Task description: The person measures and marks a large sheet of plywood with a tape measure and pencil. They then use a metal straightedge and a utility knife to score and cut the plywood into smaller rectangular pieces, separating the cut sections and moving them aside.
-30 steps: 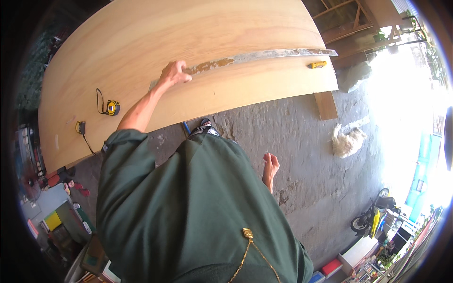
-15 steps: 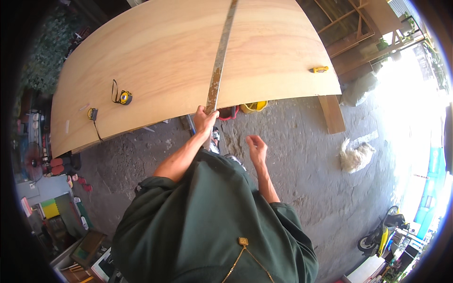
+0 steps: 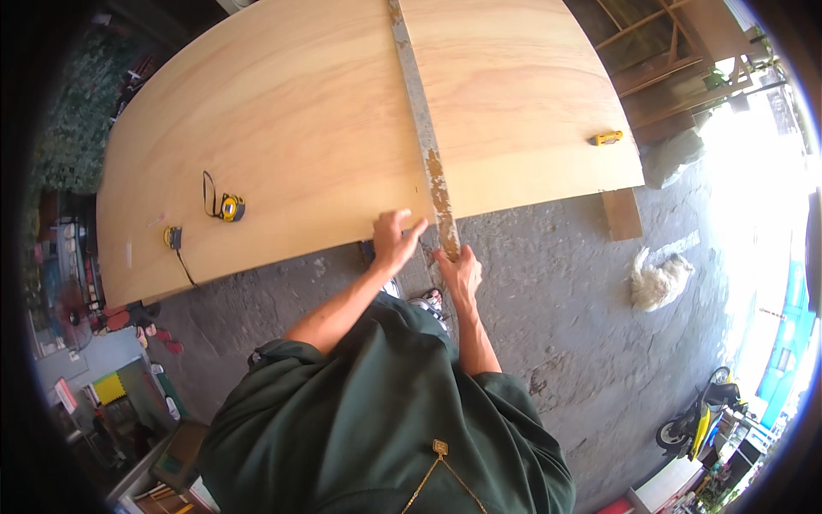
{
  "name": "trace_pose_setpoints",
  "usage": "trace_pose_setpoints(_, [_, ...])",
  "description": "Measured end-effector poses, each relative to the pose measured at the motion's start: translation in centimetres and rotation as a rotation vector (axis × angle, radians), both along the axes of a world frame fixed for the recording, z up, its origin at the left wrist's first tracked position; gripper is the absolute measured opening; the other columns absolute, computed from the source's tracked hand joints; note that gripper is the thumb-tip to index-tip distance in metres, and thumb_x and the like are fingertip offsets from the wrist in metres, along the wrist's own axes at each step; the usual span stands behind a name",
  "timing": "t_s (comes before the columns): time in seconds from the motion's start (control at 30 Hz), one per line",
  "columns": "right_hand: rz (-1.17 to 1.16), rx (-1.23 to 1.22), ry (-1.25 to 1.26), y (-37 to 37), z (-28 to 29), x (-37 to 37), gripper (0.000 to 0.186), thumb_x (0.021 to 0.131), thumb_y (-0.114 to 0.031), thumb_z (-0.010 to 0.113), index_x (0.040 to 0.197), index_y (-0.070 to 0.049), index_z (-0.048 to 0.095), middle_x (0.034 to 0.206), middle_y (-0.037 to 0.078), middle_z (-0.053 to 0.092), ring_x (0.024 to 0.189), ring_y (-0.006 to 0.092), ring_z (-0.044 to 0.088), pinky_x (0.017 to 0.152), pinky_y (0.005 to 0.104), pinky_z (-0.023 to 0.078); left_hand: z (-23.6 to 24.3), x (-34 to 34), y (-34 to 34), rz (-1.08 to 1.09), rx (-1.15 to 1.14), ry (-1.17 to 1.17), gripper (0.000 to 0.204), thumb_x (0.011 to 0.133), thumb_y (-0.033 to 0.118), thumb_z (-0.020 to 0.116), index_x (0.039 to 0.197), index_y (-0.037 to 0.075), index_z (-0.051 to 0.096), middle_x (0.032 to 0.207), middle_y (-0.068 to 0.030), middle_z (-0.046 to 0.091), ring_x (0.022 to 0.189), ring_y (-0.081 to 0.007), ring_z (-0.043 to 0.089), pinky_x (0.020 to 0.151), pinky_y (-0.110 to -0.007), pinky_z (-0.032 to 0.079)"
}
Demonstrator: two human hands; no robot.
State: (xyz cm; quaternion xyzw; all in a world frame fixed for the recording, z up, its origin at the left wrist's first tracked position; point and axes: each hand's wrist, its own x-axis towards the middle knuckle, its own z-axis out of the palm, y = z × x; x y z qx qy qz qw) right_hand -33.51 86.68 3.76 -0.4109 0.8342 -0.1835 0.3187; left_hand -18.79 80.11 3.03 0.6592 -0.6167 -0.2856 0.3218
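A long metal straightedge (image 3: 419,111), worn and blotched with brown, lies across a large plywood sheet (image 3: 282,120). Its near end juts past the sheet's front edge, and my right hand (image 3: 461,272) grips it there. Just left of the bar, my left hand (image 3: 396,243) is at the sheet's edge, fingers apart and holding nothing. Toward the left of the sheet rest a yellow and black tape measure (image 3: 230,207) and a smaller one (image 3: 173,237) with a dark strap. A yellow tool (image 3: 606,138), perhaps a utility knife, lies near the right edge.
Under the sheet's right corner a wooden board (image 3: 622,214) sticks out. A shaggy white dog or bundle (image 3: 660,279) is on the rough concrete floor (image 3: 565,317). A motorbike (image 3: 702,411) stands at the lower right, and pairs of footwear (image 3: 163,337) lie at the left.
My left hand has let go of the straightedge, and my right hand has taken its near end. That end has swung to the right, so the bar now slants the other way.
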Motion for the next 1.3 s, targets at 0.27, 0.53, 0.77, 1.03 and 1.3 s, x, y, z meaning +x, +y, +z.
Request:
trace_pose_setpoints(0.27, [-0.090, 0.008, -0.048, -0.4, -1.0, 5.1, 0.045, 0.064, -0.040, 0.077, 0.070, -0.001, 0.055, 0.063, 0.019, 0.061, 0.059, 0.0347, 0.062, 0.058, 0.0430, 0.048, -0.2, 6.2, -29.1, 0.172, -0.117, -0.388, 0.086, 0.069, 0.069, 0.064, 0.121, 0.000, 0.055, 0.116, -0.0191, 0.054, 0.111, -0.0349, 0.047, 0.095, -0.048, 0.036])
trace_pose_setpoints(0.53, [-0.157, -0.092, -0.115, -2.4, -0.2, 7.5, 0.055, 0.068, -0.035, 0.079, 0.106, -0.004, 0.055, 0.086, 0.016, 0.064, 0.075, 0.0336, 0.063, 0.067, 0.0420, 0.050, -4.1, 7.1, -36.9, 0.115, -0.140, -0.620, 0.093, 0.062, 0.079, 0.061, 0.129, 0.013, 0.055, 0.118, -0.0120, 0.054, 0.111, -0.0303, 0.048, 0.092, -0.049, 0.034])
trace_pose_setpoints(0.77, [-0.018, -0.311, -0.135, -2.5, -1.2, 7.0, 0.061, 0.069, -0.020, 0.082, 0.121, -0.005, 0.054, 0.092, 0.015, 0.066, 0.077, 0.0280, 0.066, 0.066, 0.0354, 0.054, -5.3, 7.7, -38.0, 0.132, -0.265, -0.602, 0.081, 0.060, 0.072, 0.069, 0.117, 0.013, 0.065, 0.109, -0.0057, 0.056, 0.104, -0.0267, 0.049, 0.087, -0.047, 0.034])
trace_pose_setpoints(1.03, [-0.085, -0.290, -0.300, -3.1, -0.1, 6.5, 0.055, 0.067, -0.014, 0.083, 0.116, -0.005, 0.061, 0.084, 0.013, 0.067, 0.067, 0.0194, 0.066, 0.061, 0.0299, 0.053, -5.8, 8.3, -38.1, 0.127, -0.239, -0.538, 0.080, 0.058, 0.070, 0.071, 0.116, 0.015, 0.066, 0.111, -0.0063, 0.056, 0.105, -0.0256, 0.050, 0.088, -0.049, 0.035])
trace_pose_setpoints(1.3, [-0.116, -0.204, -0.392, -3.4, -0.2, 5.9, 0.055, 0.065, -0.009, 0.085, 0.114, 0.000, 0.062, 0.096, 0.015, 0.069, 0.086, 0.0175, 0.067, 0.077, 0.0292, 0.053, -3.6, 7.5, -38.2, 0.177, -0.348, -0.524, 0.068, 0.059, 0.046, 0.079, 0.110, 0.003, 0.066, 0.116, -0.0231, 0.057, 0.110, -0.0348, 0.053, 0.096, -0.043, 0.042])
